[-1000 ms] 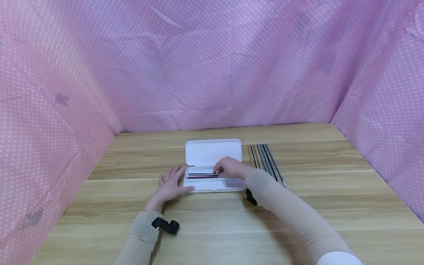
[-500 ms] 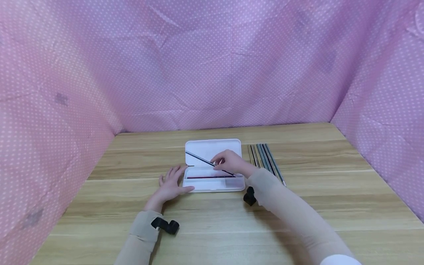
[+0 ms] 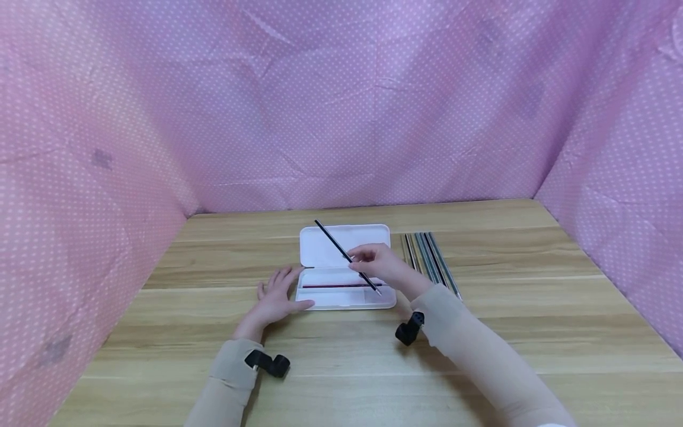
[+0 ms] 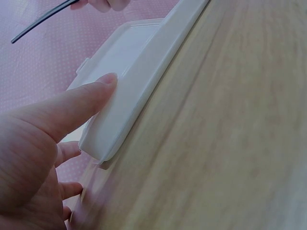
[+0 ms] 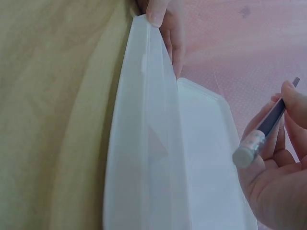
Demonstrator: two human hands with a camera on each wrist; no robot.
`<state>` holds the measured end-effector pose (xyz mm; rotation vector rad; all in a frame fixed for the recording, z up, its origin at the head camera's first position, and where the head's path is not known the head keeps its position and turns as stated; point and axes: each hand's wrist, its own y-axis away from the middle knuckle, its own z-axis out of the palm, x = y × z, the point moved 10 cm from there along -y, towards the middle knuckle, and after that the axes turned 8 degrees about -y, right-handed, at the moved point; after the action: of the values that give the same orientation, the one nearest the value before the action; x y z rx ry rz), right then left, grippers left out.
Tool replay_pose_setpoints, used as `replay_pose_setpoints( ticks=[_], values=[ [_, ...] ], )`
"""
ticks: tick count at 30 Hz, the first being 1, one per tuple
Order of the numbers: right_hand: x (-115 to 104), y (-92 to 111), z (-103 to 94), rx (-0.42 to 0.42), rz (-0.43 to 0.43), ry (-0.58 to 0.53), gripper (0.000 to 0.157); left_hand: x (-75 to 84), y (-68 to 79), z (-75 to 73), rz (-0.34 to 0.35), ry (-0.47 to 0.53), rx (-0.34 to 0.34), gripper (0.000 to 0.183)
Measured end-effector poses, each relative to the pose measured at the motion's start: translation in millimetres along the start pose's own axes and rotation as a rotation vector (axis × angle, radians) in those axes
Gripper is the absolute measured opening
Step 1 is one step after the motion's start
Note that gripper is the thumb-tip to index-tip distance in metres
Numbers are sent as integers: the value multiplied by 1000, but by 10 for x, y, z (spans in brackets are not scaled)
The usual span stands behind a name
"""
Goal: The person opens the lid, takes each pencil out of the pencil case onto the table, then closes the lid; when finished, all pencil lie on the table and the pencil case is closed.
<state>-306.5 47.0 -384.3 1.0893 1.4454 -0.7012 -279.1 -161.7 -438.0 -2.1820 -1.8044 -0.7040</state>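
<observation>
My right hand (image 3: 376,261) pinches a dark pencil (image 3: 333,242) between thumb and fingers, tilted over the white pencil case (image 3: 331,299). In the right wrist view its pale eraser end (image 5: 245,155) points towards the camera. The case lies with its lid (image 3: 347,237) folded back; a dark red pencil (image 3: 331,286) rests in its long compartment. At the case's left end is my left hand (image 3: 274,302), fingers spread and straight. Its thumb (image 4: 103,88) presses on the case near the front corner, the other fingers beside the end.
A row of several pencils (image 3: 431,261), mostly blue-grey, black and gold, lies on the wooden table (image 3: 341,367) right of the case. Pink dotted cloth (image 3: 341,118) hangs behind and at both sides of the table.
My right hand has lifted the dark pencil out of the case and turned it to a steeper slant above it. The left hand has stayed put at the case's left end.
</observation>
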Motion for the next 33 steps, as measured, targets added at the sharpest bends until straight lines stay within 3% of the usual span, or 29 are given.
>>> replay_pose_setpoints(
  ticks=[10, 23, 28, 33],
  values=[
    [141, 211, -161, 0, -21, -93, 33, 14, 0, 6, 4, 3, 0, 88],
    [409, 379, -567, 36, 4, -230, 38, 27, -6, 1, 8, -4, -3, 87],
    [484, 449, -735, 17, -3, -342, 19, 15, -12, 8, 3, -5, -9, 87],
    [543, 540, -924, 42, 18, -365, 18, 16, -7, -4, 3, 3, -7, 86]
  ],
)
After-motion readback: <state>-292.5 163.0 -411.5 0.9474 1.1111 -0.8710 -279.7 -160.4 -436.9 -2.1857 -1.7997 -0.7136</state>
